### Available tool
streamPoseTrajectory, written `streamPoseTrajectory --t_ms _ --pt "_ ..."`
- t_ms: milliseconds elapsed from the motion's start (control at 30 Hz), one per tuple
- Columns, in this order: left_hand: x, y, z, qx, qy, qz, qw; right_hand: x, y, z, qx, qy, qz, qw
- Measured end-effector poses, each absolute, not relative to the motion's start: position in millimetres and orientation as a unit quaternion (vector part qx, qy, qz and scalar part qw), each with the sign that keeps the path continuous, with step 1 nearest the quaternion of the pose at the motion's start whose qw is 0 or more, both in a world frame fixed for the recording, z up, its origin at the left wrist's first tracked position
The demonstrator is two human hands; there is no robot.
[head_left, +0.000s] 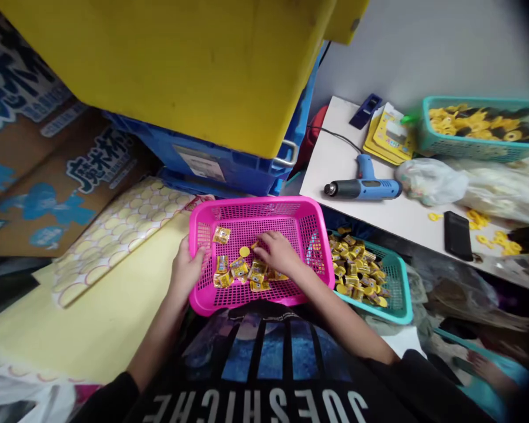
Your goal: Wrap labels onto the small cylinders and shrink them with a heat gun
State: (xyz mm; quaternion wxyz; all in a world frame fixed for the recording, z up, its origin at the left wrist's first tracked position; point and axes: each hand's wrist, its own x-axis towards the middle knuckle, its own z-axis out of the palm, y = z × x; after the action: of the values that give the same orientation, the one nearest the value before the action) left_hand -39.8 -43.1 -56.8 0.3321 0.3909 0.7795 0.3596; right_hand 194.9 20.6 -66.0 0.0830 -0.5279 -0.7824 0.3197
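A pink plastic basket (291, 212) rests on my lap and holds several small yellow packets (240, 269) and a yellow disc (244, 251). My left hand (188, 271) grips the basket's left rim, fingers curled over the edge. Inside the basket, my right hand (278, 252) lies over the packets with its fingers bent down onto them; whether it holds one is hidden.
A teal basket (399, 294) full of yellow packets sits right of the pink one. On the white table (335, 161) lie a blue heat gun (364, 187), a black phone (457, 235), plastic bags and another teal basket (476, 147). Yellow and blue crates (211, 158) stand ahead. Cardboard boxes lie left.
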Motion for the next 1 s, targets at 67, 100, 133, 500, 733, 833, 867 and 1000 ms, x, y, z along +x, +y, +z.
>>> streamPoseTrajectory --t_ms 67,100,133,500,733,833,867,1000 --pt "-39 -46 -59 0.389 0.779 0.366 0.328 186 20 -70 -0.509 -0.789 0.339 0.069" --pt "-39 -48 -60 0.387 0.779 0.366 0.331 184 21 -71 -0.503 -0.788 0.347 0.064" --pt "-40 -50 -62 0.383 0.780 0.365 0.335 183 22 -71 -0.500 -0.787 0.356 0.063" --pt "-36 -53 -50 0.658 0.679 0.292 0.144 227 22 -52 -0.548 -0.683 0.461 0.142" --pt "5 -52 -59 0.777 0.572 0.014 0.262 199 8 -51 -0.520 -0.770 0.369 -0.010" --pt "2 -52 -61 0.766 0.587 0.007 0.264 188 0 -50 -0.506 -0.787 0.345 -0.073" --pt "-1 -51 -59 0.756 0.597 0.022 0.267 189 -1 -46 -0.506 -0.789 0.341 -0.078" --pt "3 -34 -37 0.665 0.632 0.152 0.368 233 -4 -9 -0.523 -0.782 0.339 -0.032"
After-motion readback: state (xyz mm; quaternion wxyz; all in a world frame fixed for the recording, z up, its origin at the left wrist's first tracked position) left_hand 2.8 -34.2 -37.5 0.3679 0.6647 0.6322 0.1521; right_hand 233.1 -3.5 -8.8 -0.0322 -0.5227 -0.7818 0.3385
